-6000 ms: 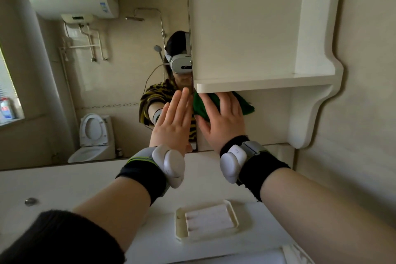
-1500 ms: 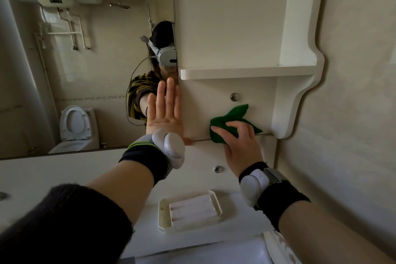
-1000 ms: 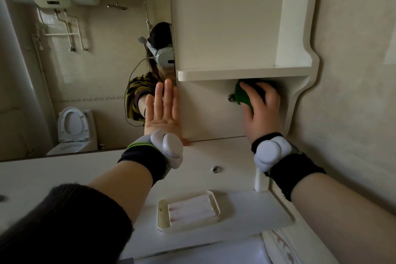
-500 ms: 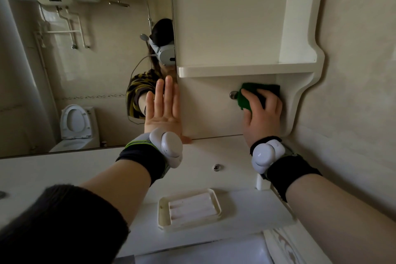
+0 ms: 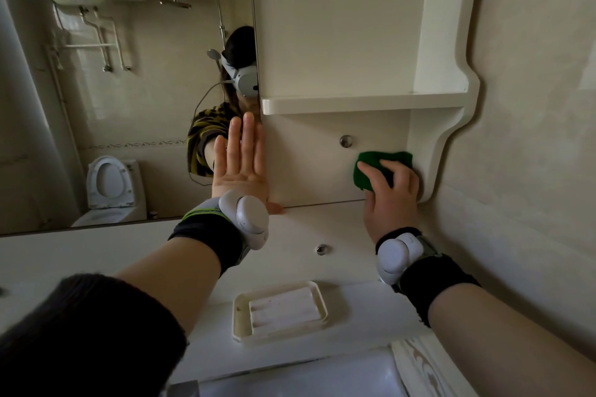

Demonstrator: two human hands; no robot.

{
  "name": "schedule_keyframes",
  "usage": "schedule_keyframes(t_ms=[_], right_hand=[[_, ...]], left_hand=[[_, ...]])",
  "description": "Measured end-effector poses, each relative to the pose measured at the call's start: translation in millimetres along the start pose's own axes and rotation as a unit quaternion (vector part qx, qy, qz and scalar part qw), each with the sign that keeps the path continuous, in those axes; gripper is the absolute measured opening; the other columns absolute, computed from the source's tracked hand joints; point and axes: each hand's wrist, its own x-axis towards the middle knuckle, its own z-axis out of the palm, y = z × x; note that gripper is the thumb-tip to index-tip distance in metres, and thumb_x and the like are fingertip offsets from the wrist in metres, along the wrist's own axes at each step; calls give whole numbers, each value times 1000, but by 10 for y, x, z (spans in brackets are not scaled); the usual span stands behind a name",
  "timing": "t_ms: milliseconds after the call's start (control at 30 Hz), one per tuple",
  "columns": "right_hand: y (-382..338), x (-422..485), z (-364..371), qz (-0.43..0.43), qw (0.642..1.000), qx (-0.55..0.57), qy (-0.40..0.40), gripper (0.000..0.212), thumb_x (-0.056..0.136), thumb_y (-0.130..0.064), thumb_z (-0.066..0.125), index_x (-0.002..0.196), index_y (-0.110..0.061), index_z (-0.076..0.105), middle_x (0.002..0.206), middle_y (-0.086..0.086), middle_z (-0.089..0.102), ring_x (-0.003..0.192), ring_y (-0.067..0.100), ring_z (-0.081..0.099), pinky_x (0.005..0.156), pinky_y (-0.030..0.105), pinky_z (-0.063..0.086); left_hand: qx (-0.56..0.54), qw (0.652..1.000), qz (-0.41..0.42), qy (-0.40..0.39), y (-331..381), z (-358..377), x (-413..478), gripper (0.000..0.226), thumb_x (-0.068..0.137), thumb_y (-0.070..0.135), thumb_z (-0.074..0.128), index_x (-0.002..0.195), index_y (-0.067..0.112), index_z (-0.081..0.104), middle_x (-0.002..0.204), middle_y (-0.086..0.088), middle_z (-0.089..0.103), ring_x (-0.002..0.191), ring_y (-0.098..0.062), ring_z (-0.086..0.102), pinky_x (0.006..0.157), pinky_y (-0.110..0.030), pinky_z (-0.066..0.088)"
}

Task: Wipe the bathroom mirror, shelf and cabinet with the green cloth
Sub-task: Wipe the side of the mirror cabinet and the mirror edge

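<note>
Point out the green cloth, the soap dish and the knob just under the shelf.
green cloth (image 5: pixel 377 156), head view, top edge
soap dish (image 5: pixel 240 316), head view, left rim
knob (image 5: pixel 346 141), head view, centre

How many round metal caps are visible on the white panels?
2. One metal cap sits on the back panel under the shelf, up-left of the green cloth; a second cap on the lower panel. A dark spot at the left edge may be a third.

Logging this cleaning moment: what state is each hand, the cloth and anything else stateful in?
green cloth: bunched, pressed against the cabinet panel.
right hand: gripping the green cloth.
left hand: open, fingers straight, at the edge of the mirror.
toilet lid: raised, seen in the mirror.
soap dish: flat on the counter.
</note>
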Motion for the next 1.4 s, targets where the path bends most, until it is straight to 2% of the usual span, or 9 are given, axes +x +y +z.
schedule_keyframes(t_ms=[100, 267, 567, 700, 800, 900, 1033, 1200, 1400], right_hand=[[17, -48, -3, 0, 1000, -1, -12, 48, 72, 11, 62, 112, -15, 65, 117, 21, 52, 105, 49, 44, 85, 55, 45], [29, -104, -43, 0, 1000, -10, -24, 48, 71, 12, 63, 111, -14, 66, 115, 22, 53, 102, 49, 45, 82, 55, 46], [-34, -54, -170, 36, 994, -8, -105, 46, 84, 3, 53, 123, -19, 58, 130, 14, 40, 119, 37, 29, 94, 49, 42], [-129, -46, -316, 34, 996, 29, -78, 45, 81, 5, 56, 121, -16, 59, 125, 15, 44, 117, 36, 36, 94, 48, 44], [-210, -52, -427, 10, 998, 51, -46, 47, 76, 11, 58, 118, -13, 62, 120, 17, 48, 112, 40, 42, 92, 49, 45], [-273, -31, -547, -17, 998, 63, -17, 49, 72, 13, 60, 115, -11, 63, 116, 19, 49, 109, 41, 45, 91, 50, 45], [-393, 47, -705, -55, 996, 71, 15, 50, 71, 12, 60, 115, -11, 63, 117, 18, 50, 108, 40, 46, 92, 48, 45], [-662, 123, -841, -96, 991, 71, 57, 49, 71, 9, 61, 114, -14, 64, 117, 14, 51, 105, 35, 47, 94, 30, 36], [-1037, 207, -914, -167, 975, 122, 75, 40, 78, 2, 55, 115, -13, 63, 118, 16, 51, 108, 30, 44, 93, 44, 43]], left_hand=[[-2, 1000, 4, 5, -7, -3, 2, 147, 52, 83, 52, 119, 6, -54, 124, -9, -61, 114, -25, -58, 94, -39, -41], [-10, 1000, 15, 18, -15, 14, 16, 135, 43, 84, 26, 122, 7, -52, 127, -9, -58, 117, -25, -55, 97, -39, -39], [22, 1000, 1, -1, 2, 30, 15, 149, 53, 82, 56, 116, 6, -56, 122, -10, -62, 112, -26, -59, 92, -39, -42], [24, 1000, -6, -10, 35, -12, 6, 148, 57, 81, 57, 111, 6, -58, 117, -9, -65, 109, -26, -59, 92, -39, -41], [31, 999, -11, -26, 51, -62, -10, 144, 62, 79, 56, 109, 6, -59, 118, -10, -65, 121, -28, -50, 100, -41, -31], [24, 999, 1, -25, 47, -151, -88, 136, 68, 74, 57, 130, 5, -42, 140, -11, -47, 135, -28, -34, 110, -40, -18], [-72, 995, 41, 60, -12, -316, -213, 102, 84, 47, 61, 148, 9, -8, 156, -4, -14, 144, -22, -12, 116, -32, 1], [-207, 965, 14, 159, -49, -538, -300, 77, 86, 29, 64, 146, 5, 21, 151, -11, 25, 140, -27, 20, 113, -38, 23], [-207, 956, 24, 205, -68, -817, -210, 53, 93, 34, 54, 139, 16, 38, 144, 0, 38, 133, -21, 31, 104, -38, 34]])
